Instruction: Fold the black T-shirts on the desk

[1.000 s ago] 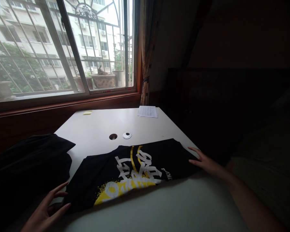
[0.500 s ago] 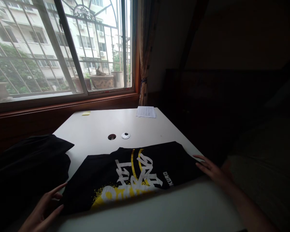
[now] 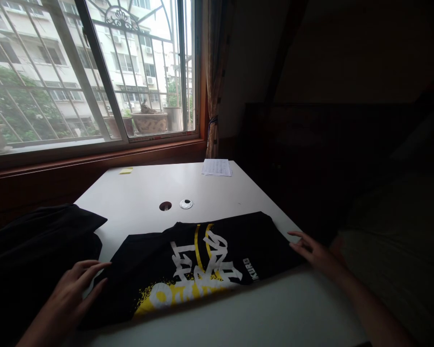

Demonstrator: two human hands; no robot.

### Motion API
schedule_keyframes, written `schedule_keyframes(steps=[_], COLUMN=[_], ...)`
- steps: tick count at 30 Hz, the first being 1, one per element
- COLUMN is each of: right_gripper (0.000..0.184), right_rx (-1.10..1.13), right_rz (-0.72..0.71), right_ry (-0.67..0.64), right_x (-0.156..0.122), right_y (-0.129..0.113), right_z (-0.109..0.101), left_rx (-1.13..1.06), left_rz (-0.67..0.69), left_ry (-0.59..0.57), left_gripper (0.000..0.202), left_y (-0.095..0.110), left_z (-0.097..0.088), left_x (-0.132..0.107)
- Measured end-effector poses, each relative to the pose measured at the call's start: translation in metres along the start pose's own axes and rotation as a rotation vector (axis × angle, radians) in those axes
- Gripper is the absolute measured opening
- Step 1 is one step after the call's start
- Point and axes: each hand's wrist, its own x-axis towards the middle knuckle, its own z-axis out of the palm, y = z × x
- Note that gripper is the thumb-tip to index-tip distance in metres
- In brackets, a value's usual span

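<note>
Head view: a black printed garment (image 3: 260,236) lies flat on the white table (image 3: 289,308). The left hand (image 3: 72,289), fingers parted, meets its left end; the right hand (image 3: 314,253) touches its right end, grip indeterminable.

The black garment (image 3: 198,265) bears small white letters (image 3: 250,269), "KURO"; its larger lettering (image 3: 183,260) is unclear.

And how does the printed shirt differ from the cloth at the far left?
The shirt lies spread flat, while the cloth sits in a bulkier heap. The shirt bears a yellow and white print; the cloth shows no print. The cloth runs to the picture's left edge; the shirt does not. Both are black fabric.
</note>
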Motion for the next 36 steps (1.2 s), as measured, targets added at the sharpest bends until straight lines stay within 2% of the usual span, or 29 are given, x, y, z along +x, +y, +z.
schedule_keyframes(steps=[2,4,7,12,16,22,25,30,33,36], right_gripper=[0.053,0.048,0.037,0.037,0.037,0.021,0.022,0.024,0.019,0.018], right_rx=[-0.043,-0.103,-0.177,-0.244,-0.340,-0.390,-0.351,-0.361,-0.426,-0.383], right_rz=[-0.008,-0.056,-0.207,-0.369,-0.365,-0.414,-0.422,-0.440,-0.471,-0.529], right_ry=[0.025,0.064,0.088,-0.055,-0.134,-0.193,-0.205,-0.180,-0.129,-0.064], right_x=[0.019,0.042,0.077,0.122,0.140,0.151,0.149,0.143,0.139,0.131], right_y=[-0.005,-0.017,-0.040,-0.074,-0.083,-0.076,-0.071,-0.069,-0.075,-0.086], right_z=[0.000,0.004,0.018,0.046,0.056,0.050,0.047,0.045,0.042,0.036], left_rx=[-0.005,-0.028,-0.054,-0.042,-0.028,-0.109,-0.065,-0.035,-0.045,-0.060], left_rz=[0.071,0.147,0.226,0.251,0.239,0.208,0.212,0.283,0.287,0.282], left_ry=[-0.004,-0.067,-0.151,-0.233,-0.259,-0.200,-0.195,-0.199,-0.208,-0.206], left_gripper=[0.042,0.038,0.034,0.031,0.030,0.022,0.014,0.014,0.015,0.014], left_y=[0.019,0.036,0.055,0.068,0.068,0.067,0.069,0.071,0.070,0.067], left_z=[0.003,0.012,0.034,0.063,0.069,0.064,0.063,0.063,0.064,0.066], left_x=[0.028,0.056,0.094,0.132,0.132,0.112,0.108,0.106,0.105,0.104])
